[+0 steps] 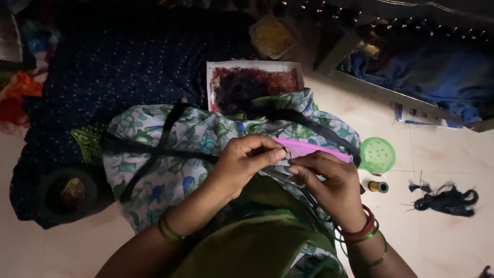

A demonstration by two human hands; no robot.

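Centrally, both hands meet over a pink strip (pixel 314 148) on floral cloth (pixel 195 139) — left hand (pixel 242 162) pinched shut on something too small to tell, perhaps a needle. Right hand (pixel 329 185) curls closed at the strip's near edge — green lid (pixel 377 155) and thread spool (pixel 378 186) lie right of it.

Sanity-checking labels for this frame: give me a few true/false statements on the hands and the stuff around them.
1. Both hands meet over a pink strip. True.
2. The left hand lies flat on the floor. False: its fingers are pinched together at the strip, above the floral cloth.
3. A green round lid lies on the floor beside the cloth. True.
4. The right hand holds the thread spool. False: the spool sits apart on the floor.
5. The black hair tuft lies on the floor. True.
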